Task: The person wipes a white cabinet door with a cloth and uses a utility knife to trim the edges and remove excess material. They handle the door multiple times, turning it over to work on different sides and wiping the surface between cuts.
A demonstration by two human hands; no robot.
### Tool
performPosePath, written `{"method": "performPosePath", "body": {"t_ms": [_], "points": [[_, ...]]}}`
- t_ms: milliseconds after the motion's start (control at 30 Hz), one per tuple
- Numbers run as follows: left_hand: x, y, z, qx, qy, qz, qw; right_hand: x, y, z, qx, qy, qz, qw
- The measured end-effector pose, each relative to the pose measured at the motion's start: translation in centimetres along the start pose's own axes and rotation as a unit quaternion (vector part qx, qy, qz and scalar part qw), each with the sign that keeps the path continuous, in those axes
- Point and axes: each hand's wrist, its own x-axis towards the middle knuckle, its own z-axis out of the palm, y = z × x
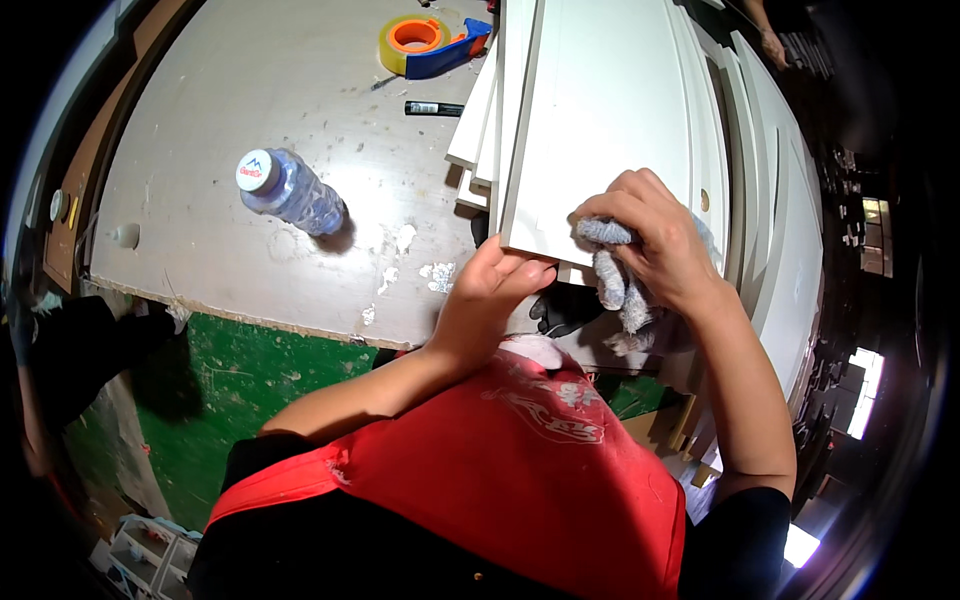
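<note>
A white panel (610,110) lies on top of a stack of similar boards, its near corner toward me. My left hand (492,292) grips that near left corner, fingers reaching under the edge and thumb alongside it. Bunched in my right hand (655,235) is a grey fluffy cloth (612,272), pressed on the panel near its front edge, with part hanging over the edge. Some fingertips of the right hand are hidden by the cloth. A dark object (568,312), perhaps a glove, shows below the panel between my hands.
Left of the boards, the worktable (190,130) carries a plastic bottle (290,190), a tape dispenser (435,48) and a black marker (433,108). More white boards (785,190) stand along the right. Another person's hand (773,48) shows at the far right. Green floor (260,370) lies below the table's edge.
</note>
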Motion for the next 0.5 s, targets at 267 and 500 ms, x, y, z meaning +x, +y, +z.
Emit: {"method": "performPosePath", "body": {"t_ms": [267,500], "points": [[0.7,-1.5,2.1,-0.037,0.079,0.034,0.996,4.9,-1.1,0.5,0.044,-0.08,-0.207,0.974],[1.0,-3.2,2.4,-0.071,0.101,0.13,0.984,7.0,-1.6,0.6,0.027,-0.115,-0.293,0.949]]}}
